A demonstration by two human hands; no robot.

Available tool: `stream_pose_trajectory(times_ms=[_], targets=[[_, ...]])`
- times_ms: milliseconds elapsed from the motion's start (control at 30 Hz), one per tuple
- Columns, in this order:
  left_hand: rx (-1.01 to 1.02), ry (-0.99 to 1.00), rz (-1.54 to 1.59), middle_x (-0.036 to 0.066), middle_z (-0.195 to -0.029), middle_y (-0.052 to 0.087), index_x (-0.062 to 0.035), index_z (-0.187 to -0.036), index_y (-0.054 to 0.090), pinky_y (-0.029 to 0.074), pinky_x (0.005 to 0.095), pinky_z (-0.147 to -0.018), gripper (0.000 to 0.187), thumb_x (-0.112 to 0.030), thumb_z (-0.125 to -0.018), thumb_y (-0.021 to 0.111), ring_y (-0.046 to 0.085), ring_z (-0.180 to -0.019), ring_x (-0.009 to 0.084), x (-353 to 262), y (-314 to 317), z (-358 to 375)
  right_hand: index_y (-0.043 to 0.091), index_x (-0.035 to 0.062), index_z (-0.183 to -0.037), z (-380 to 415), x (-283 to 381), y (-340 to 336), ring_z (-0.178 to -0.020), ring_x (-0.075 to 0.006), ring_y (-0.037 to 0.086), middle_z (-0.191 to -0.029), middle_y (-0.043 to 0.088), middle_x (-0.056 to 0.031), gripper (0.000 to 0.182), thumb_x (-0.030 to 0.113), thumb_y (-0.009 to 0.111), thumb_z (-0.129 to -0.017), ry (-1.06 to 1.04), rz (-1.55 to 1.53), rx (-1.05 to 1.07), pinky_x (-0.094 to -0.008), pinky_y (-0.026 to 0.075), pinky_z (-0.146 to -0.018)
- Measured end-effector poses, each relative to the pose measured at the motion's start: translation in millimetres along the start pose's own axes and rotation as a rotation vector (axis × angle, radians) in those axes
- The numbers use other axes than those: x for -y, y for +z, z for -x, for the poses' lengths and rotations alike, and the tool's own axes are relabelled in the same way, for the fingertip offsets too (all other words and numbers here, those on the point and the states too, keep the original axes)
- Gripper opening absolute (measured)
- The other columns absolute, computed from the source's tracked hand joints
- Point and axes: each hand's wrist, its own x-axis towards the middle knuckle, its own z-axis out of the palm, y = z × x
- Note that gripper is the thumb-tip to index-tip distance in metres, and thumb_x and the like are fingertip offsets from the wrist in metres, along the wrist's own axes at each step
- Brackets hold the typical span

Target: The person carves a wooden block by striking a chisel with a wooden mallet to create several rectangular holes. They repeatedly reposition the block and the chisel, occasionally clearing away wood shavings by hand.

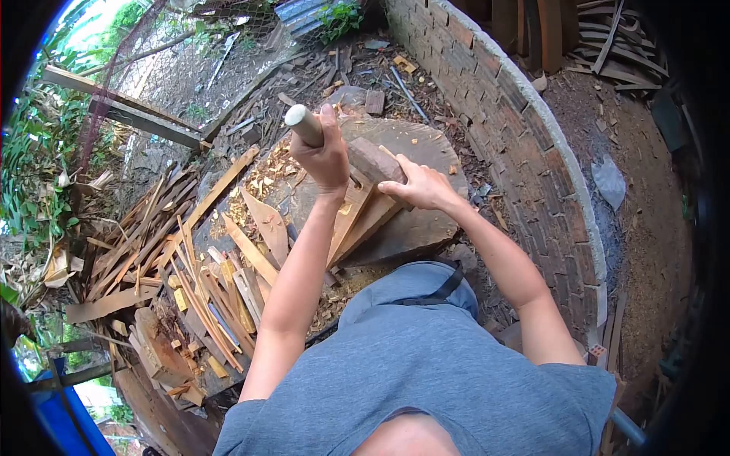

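My left hand is wrapped round a thick round wooden handle, whose pale flat end points up toward me; its other end is hidden behind the fist. My right hand grips one end of a rough brown block, thumb on the near side and fingers on the far side. Under the block, a wooden piece with a slot near its top leans toward my body. All of this is over a large round tree stump.
Wood chips and a pointed flat board lie left of the stump. Sticks and offcuts pile up nearer me on that side. A curved brick wall runs along the right, and a wooden beam stands at upper left.
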Motion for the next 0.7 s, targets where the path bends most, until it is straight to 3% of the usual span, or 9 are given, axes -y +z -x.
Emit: stream_pose_trajectory(times_ms=[300, 367, 433, 467, 533, 600, 633, 667, 700], targets=[[0.016, 0.091, -0.111, -0.001, -0.056, 0.051, -0.0069, -0.075, 0.053, 0.029, 0.0194, -0.034, 0.025, -0.017, -0.093, 0.067, 0.042, -0.040, 0.0031, 12, 0, 1, 0.039, 0.0071, -0.143, 3, 1, 1, -0.107, -0.0388, 0.063, -0.113, 0.066, -0.0233, 0.088, 0.065, 0.058, -0.079, -0.009, -0.020, -0.021, -0.0468, 0.046, -0.092], [0.066, 0.120, -0.185, -0.001, -0.059, 0.054, -0.0065, -0.076, 0.055, 0.034, 0.0200, -0.040, 0.024, -0.017, -0.092, 0.068, 0.048, -0.045, 0.0041, 7, 4, 6, 0.039, 0.0074, -0.143, 1, -2, 4, -0.107, -0.0391, 0.063, -0.112, 0.067, -0.0229, 0.088, 0.065, 0.058, -0.080, -0.011, -0.027, -0.020, -0.0468, 0.046, -0.093], [0.099, 0.173, -0.229, -0.001, -0.061, 0.056, -0.0059, -0.077, 0.056, 0.037, 0.0209, -0.044, 0.022, -0.017, -0.092, 0.069, 0.050, -0.048, 0.0047, -1, 11, 8, 0.042, 0.0059, -0.140, -5, -10, 12, -0.089, -0.0336, 0.068, -0.102, 0.068, -0.0211, 0.083, 0.060, 0.062, -0.081, -0.066, -0.009, -0.089, -0.0437, 0.052, -0.076], [0.136, 0.227, -0.273, -0.002, -0.063, 0.057, -0.0053, -0.078, 0.057, 0.039, 0.0217, -0.048, 0.021, -0.017, -0.091, 0.069, 0.052, -0.052, 0.0052, -3, 14, 10, 0.042, 0.0059, -0.140, -5, -10, 9, -0.089, -0.0336, 0.068, -0.102, 0.068, -0.0211, 0.083, 0.060, 0.062, -0.081, -0.070, -0.005, -0.088, -0.0437, 0.052, -0.076], [0.174, 0.172, -0.326, 0.001, -0.066, 0.060, -0.0041, -0.082, 0.060, 0.044, 0.0253, -0.054, 0.020, -0.018, -0.089, 0.072, 0.056, -0.058, 0.0078, -4, 17, 13, 0.038, 0.0013, -0.143, -6, -8, -3, -0.079, -0.0293, 0.069, -0.102, 0.067, -0.0228, 0.086, 0.057, 0.061, -0.081, 0.048, -0.279, 0.110, -0.0390, 0.055, -0.066], [0.142, 0.359, -0.346, 0.004, -0.058, 0.058, -0.0046, -0.082, 0.060, 0.045, 0.0286, -0.049, 0.015, -0.012, -0.086, 0.072, 0.058, -0.050, 0.0131, -1, 25, 12, 0.042, -0.0054, -0.136, 1, -3, -20, -0.064, -0.0223, 0.065, -0.097, 0.066, -0.0220, 0.081, 0.052, 0.063, -0.083, -0.003, -0.547, 0.021, -0.0310, 0.049, -0.048], [0.164, 0.389, -0.364, 0.008, -0.061, 0.058, -0.0040, -0.083, 0.059, 0.047, 0.0311, -0.051, 0.016, -0.012, -0.083, 0.074, 0.060, -0.053, 0.0170, 0, 24, 13, 0.041, -0.0093, -0.135, 11, 2, -33, -0.068, -0.0226, 0.066, -0.104, 0.065, -0.0228, 0.082, 0.050, 0.065, -0.083, -0.044, -0.666, -0.121, -0.0279, 0.048, -0.043], [0.160, 0.376, -0.372, 0.008, -0.061, 0.058, -0.0040, -0.083, 0.059, 0.047, 0.0311, -0.051, 0.016, -0.012, -0.083, 0.074, 0.060, -0.053, 0.0170, -3, 23, 14, 0.039, -0.0107, -0.138, 28, 19, -61, -0.085, -0.0237, 0.067, -0.113, 0.062, -0.0231, 0.086, 0.050, 0.066, -0.082, -0.090, -0.684, -0.172, -0.0298, 0.055, -0.062], [0.182, 0.331, -0.393, 0.010, -0.063, 0.059, -0.0038, -0.083, 0.059, 0.047, 0.0318, -0.052, 0.017, -0.011, -0.082, 0.073, 0.061, -0.054, 0.0181, -5, 24, 14, 0.042, -0.0092, -0.136, 31, 23, -71, -0.099, -0.0228, 0.062, -0.116, 0.061, -0.0220, 0.081, 0.047, 0.067, -0.083, -0.230, -0.689, -0.392, -0.0317, 0.049, -0.082]])
